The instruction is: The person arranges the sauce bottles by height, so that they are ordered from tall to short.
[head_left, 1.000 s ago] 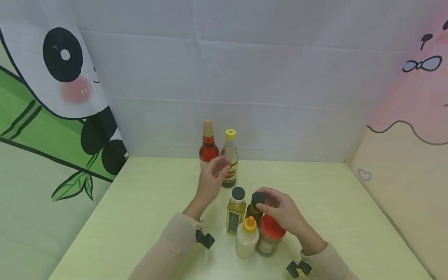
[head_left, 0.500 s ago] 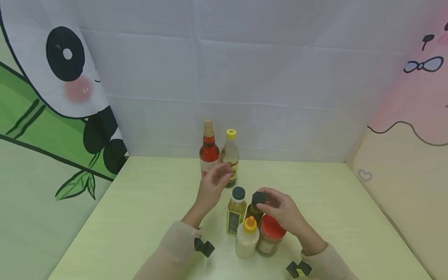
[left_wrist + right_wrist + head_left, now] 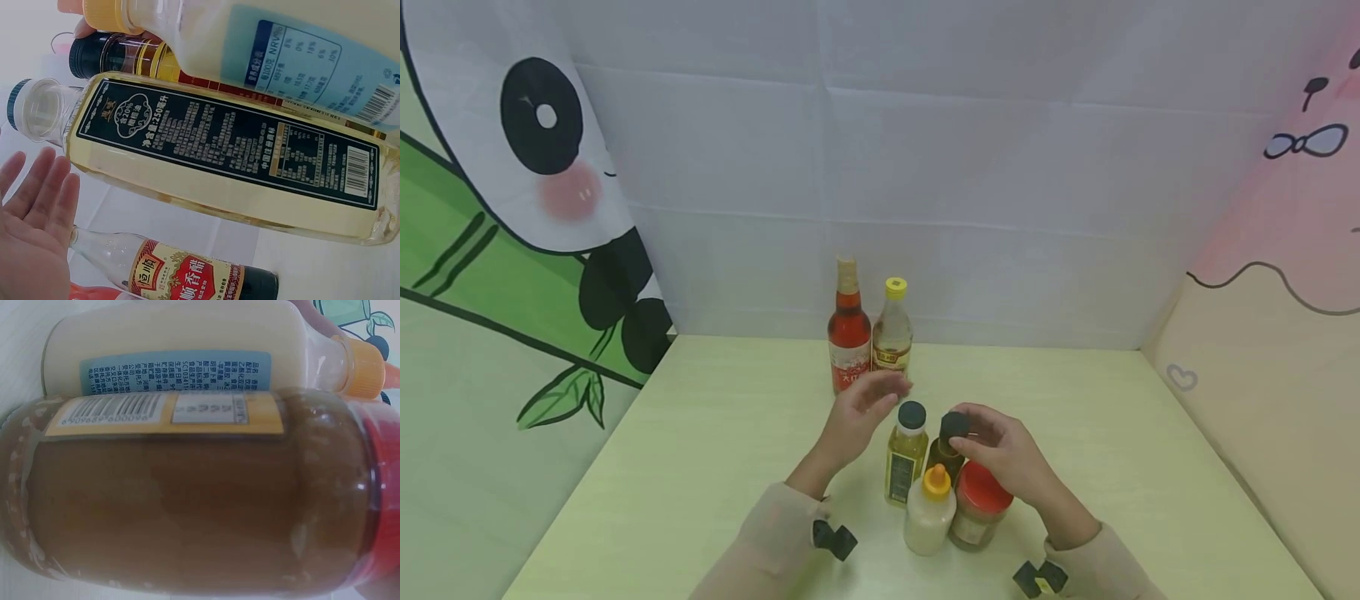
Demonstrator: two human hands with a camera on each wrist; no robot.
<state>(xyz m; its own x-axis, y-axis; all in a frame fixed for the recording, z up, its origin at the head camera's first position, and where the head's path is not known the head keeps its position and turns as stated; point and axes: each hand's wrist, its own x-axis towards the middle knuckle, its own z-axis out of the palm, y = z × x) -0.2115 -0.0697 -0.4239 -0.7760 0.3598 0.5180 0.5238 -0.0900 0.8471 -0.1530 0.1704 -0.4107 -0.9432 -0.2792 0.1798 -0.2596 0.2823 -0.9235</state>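
Broadly, across the pale green table: two tall bottles at the back by the white cloth wall, a red-filled bottle and, touching it on the right, a clear bottle with a yellow cap. Nearer, in a tight cluster: a red-lidded jar of brown paste, just left of it a white squeeze bottle with an orange nozzle, behind those a pale oil bottle with a dark cap, and smallest, a dark brown bottle with a black cap between oil bottle and jar. Right hand over the jar, fingertips curled round and pinching that black cap. Left hand empty, fingers straight and relaxed, palm bare in the wrist view, hovering just left of the oil bottle's cap, in front of the two tall bottles.
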